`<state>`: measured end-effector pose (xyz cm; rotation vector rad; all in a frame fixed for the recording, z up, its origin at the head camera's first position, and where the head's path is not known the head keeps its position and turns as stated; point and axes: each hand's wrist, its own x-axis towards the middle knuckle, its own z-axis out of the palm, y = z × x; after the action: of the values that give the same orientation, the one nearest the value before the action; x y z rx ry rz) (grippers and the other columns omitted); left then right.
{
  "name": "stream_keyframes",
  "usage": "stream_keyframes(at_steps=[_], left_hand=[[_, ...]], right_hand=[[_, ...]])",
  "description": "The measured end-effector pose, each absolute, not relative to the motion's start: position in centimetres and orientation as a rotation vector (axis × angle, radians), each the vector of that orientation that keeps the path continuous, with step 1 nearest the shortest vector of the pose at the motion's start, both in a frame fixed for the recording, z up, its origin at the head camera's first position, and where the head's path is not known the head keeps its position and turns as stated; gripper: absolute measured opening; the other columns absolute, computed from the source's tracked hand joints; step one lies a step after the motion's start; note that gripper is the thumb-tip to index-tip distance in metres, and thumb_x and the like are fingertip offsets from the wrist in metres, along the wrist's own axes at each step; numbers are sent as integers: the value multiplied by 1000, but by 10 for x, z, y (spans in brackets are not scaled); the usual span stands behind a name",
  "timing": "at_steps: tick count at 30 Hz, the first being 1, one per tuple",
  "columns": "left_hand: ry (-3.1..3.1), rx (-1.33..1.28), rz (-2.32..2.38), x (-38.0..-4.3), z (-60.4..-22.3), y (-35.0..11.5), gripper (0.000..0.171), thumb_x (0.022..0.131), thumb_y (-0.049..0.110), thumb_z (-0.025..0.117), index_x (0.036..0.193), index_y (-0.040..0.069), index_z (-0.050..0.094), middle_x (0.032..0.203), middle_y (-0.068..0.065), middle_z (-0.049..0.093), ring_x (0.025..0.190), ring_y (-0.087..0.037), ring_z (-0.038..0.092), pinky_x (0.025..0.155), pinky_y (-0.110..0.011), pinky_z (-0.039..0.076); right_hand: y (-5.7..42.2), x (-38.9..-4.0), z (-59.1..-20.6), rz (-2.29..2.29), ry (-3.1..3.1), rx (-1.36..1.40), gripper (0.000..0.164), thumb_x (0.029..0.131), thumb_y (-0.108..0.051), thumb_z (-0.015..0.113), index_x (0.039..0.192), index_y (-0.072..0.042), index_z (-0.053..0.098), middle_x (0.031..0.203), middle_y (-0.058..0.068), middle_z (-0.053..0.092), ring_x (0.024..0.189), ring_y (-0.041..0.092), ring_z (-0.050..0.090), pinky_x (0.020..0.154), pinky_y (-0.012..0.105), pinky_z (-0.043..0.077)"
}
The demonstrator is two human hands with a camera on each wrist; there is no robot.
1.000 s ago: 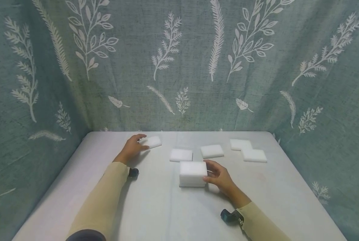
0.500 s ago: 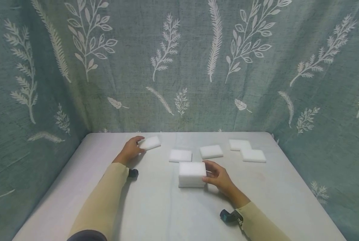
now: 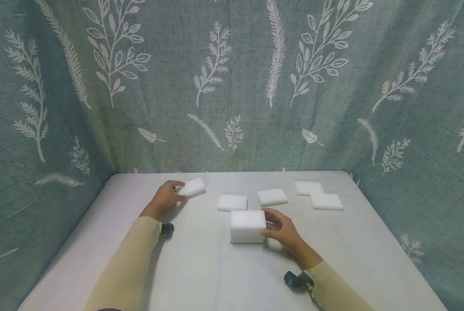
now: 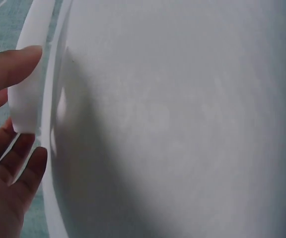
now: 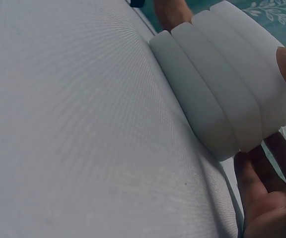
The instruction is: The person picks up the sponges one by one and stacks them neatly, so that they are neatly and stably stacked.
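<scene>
At the back left, my left hand [image 3: 165, 199] holds the left end of a white foam sponge [image 3: 193, 187]. In the left wrist view, the thumb lies on the near face of this sponge [image 4: 28, 99], with fingers behind and below its end. Nearer the middle, a neat stack of several white sponges [image 3: 247, 226] stands on the table. My right hand [image 3: 284, 229] grips the right end of that stack, thumb at the front and fingers at the back. The right wrist view shows the thumb on the upper part of the stack [image 5: 222, 74], with fingers around its end.
Behind the stack lie two single sponges, a left one [image 3: 233, 202] and a right one [image 3: 272, 197]. Two more, a far sponge [image 3: 306, 187] and a near sponge [image 3: 327, 201], overlap at the back right. A patterned green curtain [image 3: 232, 86] encloses the white table [image 3: 193, 268].
My left hand has taken hold of the back-left sponge and drawn it slightly left and nearer. The right hand and the stack have stayed in place.
</scene>
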<state>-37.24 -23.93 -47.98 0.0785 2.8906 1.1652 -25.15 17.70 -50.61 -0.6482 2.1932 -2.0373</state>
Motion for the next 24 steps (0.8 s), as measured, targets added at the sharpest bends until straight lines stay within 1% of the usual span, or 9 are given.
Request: stream_keyframes(at_steps=[3,5,9,17,20,24], left_hand=[[2911,95,1146,-369,-479,-240,57,82,16,76,134,3,56,140,-23,44,126,-43,43,103,-56,36],[2926,101,1132,-367,-477,-240,55,83,16,76,133,3,57,140,-22,44,125,-43,43,103,-56,36],[2956,137,1109,-363,-469,-238,54,83,18,77,132,5,58,141,-19,44,124,-41,44,102,-56,36],[3011,290,1055,-356,-457,-226,55,78,17,82,128,3,62,136,-21,47,119,-42,49,98,-54,43],[3009,362,1042,-352,-455,-219,56,78,17,83,128,3,62,133,-20,49,120,-40,49,98,-52,44],[3017,446,1035,-346,-452,-210,55,78,16,83,127,3,62,131,-20,50,118,-39,50,97,-53,44]], right_hand=[[177,-251,-506,-2026,2208,-633,69,78,7,76,138,11,42,137,29,47,129,44,42,102,38,41],[178,-255,-513,-2039,2200,-635,69,78,7,76,138,9,43,137,28,47,129,43,43,102,37,42],[179,-256,-513,-2054,2201,-655,68,78,4,77,138,7,46,135,25,49,128,40,45,101,34,42],[177,-257,-511,-2051,2203,-667,67,79,1,78,137,7,46,134,26,50,126,40,47,101,34,43],[177,-256,-511,-2049,2198,-663,67,79,2,77,137,7,46,135,27,49,128,40,45,101,34,42],[178,-255,-512,-2065,2180,-664,68,78,3,78,137,8,45,135,28,48,129,42,43,102,34,42]])
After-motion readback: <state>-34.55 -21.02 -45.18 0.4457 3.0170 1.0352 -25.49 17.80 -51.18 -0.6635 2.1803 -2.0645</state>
